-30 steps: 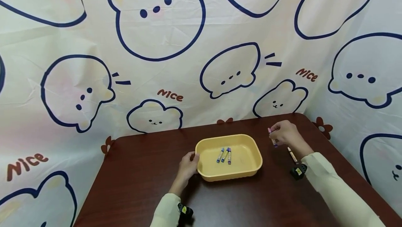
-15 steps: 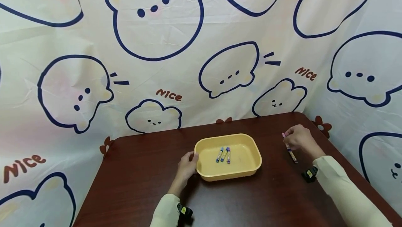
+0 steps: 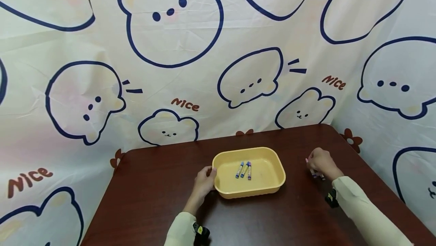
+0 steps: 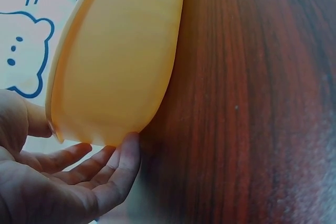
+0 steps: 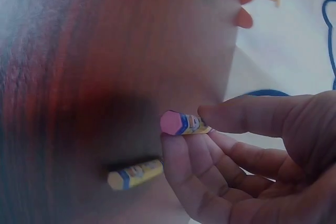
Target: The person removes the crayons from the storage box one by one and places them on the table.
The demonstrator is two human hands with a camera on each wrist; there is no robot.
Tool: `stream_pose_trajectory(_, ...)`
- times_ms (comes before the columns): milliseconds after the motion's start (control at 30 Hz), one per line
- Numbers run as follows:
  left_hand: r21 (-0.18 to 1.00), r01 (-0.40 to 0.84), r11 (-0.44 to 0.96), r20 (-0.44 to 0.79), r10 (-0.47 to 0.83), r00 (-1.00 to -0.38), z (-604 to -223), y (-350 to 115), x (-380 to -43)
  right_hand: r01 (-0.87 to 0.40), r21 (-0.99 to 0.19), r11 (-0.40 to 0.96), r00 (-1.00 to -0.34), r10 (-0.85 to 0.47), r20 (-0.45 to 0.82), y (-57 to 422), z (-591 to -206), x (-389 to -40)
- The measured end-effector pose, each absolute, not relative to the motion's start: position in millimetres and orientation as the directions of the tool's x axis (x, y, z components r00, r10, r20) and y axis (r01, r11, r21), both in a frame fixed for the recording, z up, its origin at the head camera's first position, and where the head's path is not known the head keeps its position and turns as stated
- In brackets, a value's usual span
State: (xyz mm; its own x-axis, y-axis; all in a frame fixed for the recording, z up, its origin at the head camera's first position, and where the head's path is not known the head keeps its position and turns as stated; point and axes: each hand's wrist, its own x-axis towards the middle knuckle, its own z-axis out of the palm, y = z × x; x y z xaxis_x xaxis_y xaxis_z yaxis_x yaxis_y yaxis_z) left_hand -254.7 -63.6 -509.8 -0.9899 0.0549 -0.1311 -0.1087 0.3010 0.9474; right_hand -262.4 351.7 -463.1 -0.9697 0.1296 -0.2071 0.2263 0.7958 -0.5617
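My left hand (image 3: 203, 181) holds the left end of a yellow plastic tray (image 3: 267, 174). In the left wrist view its thumb is at the rim and its fingertips reach under the end wall. Inside the tray lie three short crayons in paper wrappers: a blue one (image 3: 239, 170), a bluish-purple one (image 3: 245, 169) and a purple one (image 3: 249, 171). Right of the tray, my right hand (image 3: 321, 162) pinches a pink crayon (image 5: 181, 123) between thumb and fingers. A pale peach crayon (image 5: 135, 175) lies on the table close to those fingers, mostly covered by the hand in the head view.
The dark brown wooden table (image 3: 156, 200) carries the tray near its middle. Behind it and along the right side hangs a white cloth (image 3: 204, 87) printed with cartoon bears. The table's right edge runs near my right arm.
My right hand has moved right, away from the tray, then a little toward me, bringing the pink crayon beside the peach one. My left hand keeps its hold on the tray.
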Motion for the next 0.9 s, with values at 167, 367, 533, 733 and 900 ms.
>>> stream_pose_trajectory(167, 0.947, -0.112, 0.301, -0.134, 0.054, -0.99, -510.8, -62.7, -254.8, 0.182, -0.519, 0.835, -0.979, 0.103, -0.178, 344.2, -471.1, -261.8)
stream_pose_trajectory(367, 0.948, -0.117, 0.295, -0.134, 0.038, -0.99, -509.8, -62.0, -255.1, 0.126, -0.5, 0.857, -0.988, 0.064, -0.138, 342.9, -480.4, -264.6)
stream_pose_trajectory(533, 0.948, -0.121, 0.294, -0.136, 0.032, -0.99, -509.1, -62.7, -255.7, 0.095, -0.508, 0.856, -0.993, 0.042, -0.113, 343.6, -484.4, -262.3)
stream_pose_trajectory(733, 0.95, -0.132, 0.282, -0.147, 0.033, -0.989, -509.4, -63.0, -256.1, 0.092, -0.508, 0.856, -0.994, 0.045, -0.103, 345.1, -488.3, -262.9)
stream_pose_trajectory(900, 0.951, -0.132, 0.281, -0.147, 0.031, -0.989, -510.3, -63.1, -256.2, 0.124, -0.469, 0.874, -0.99, 0.08, -0.112, 345.9, -490.9, -264.5)
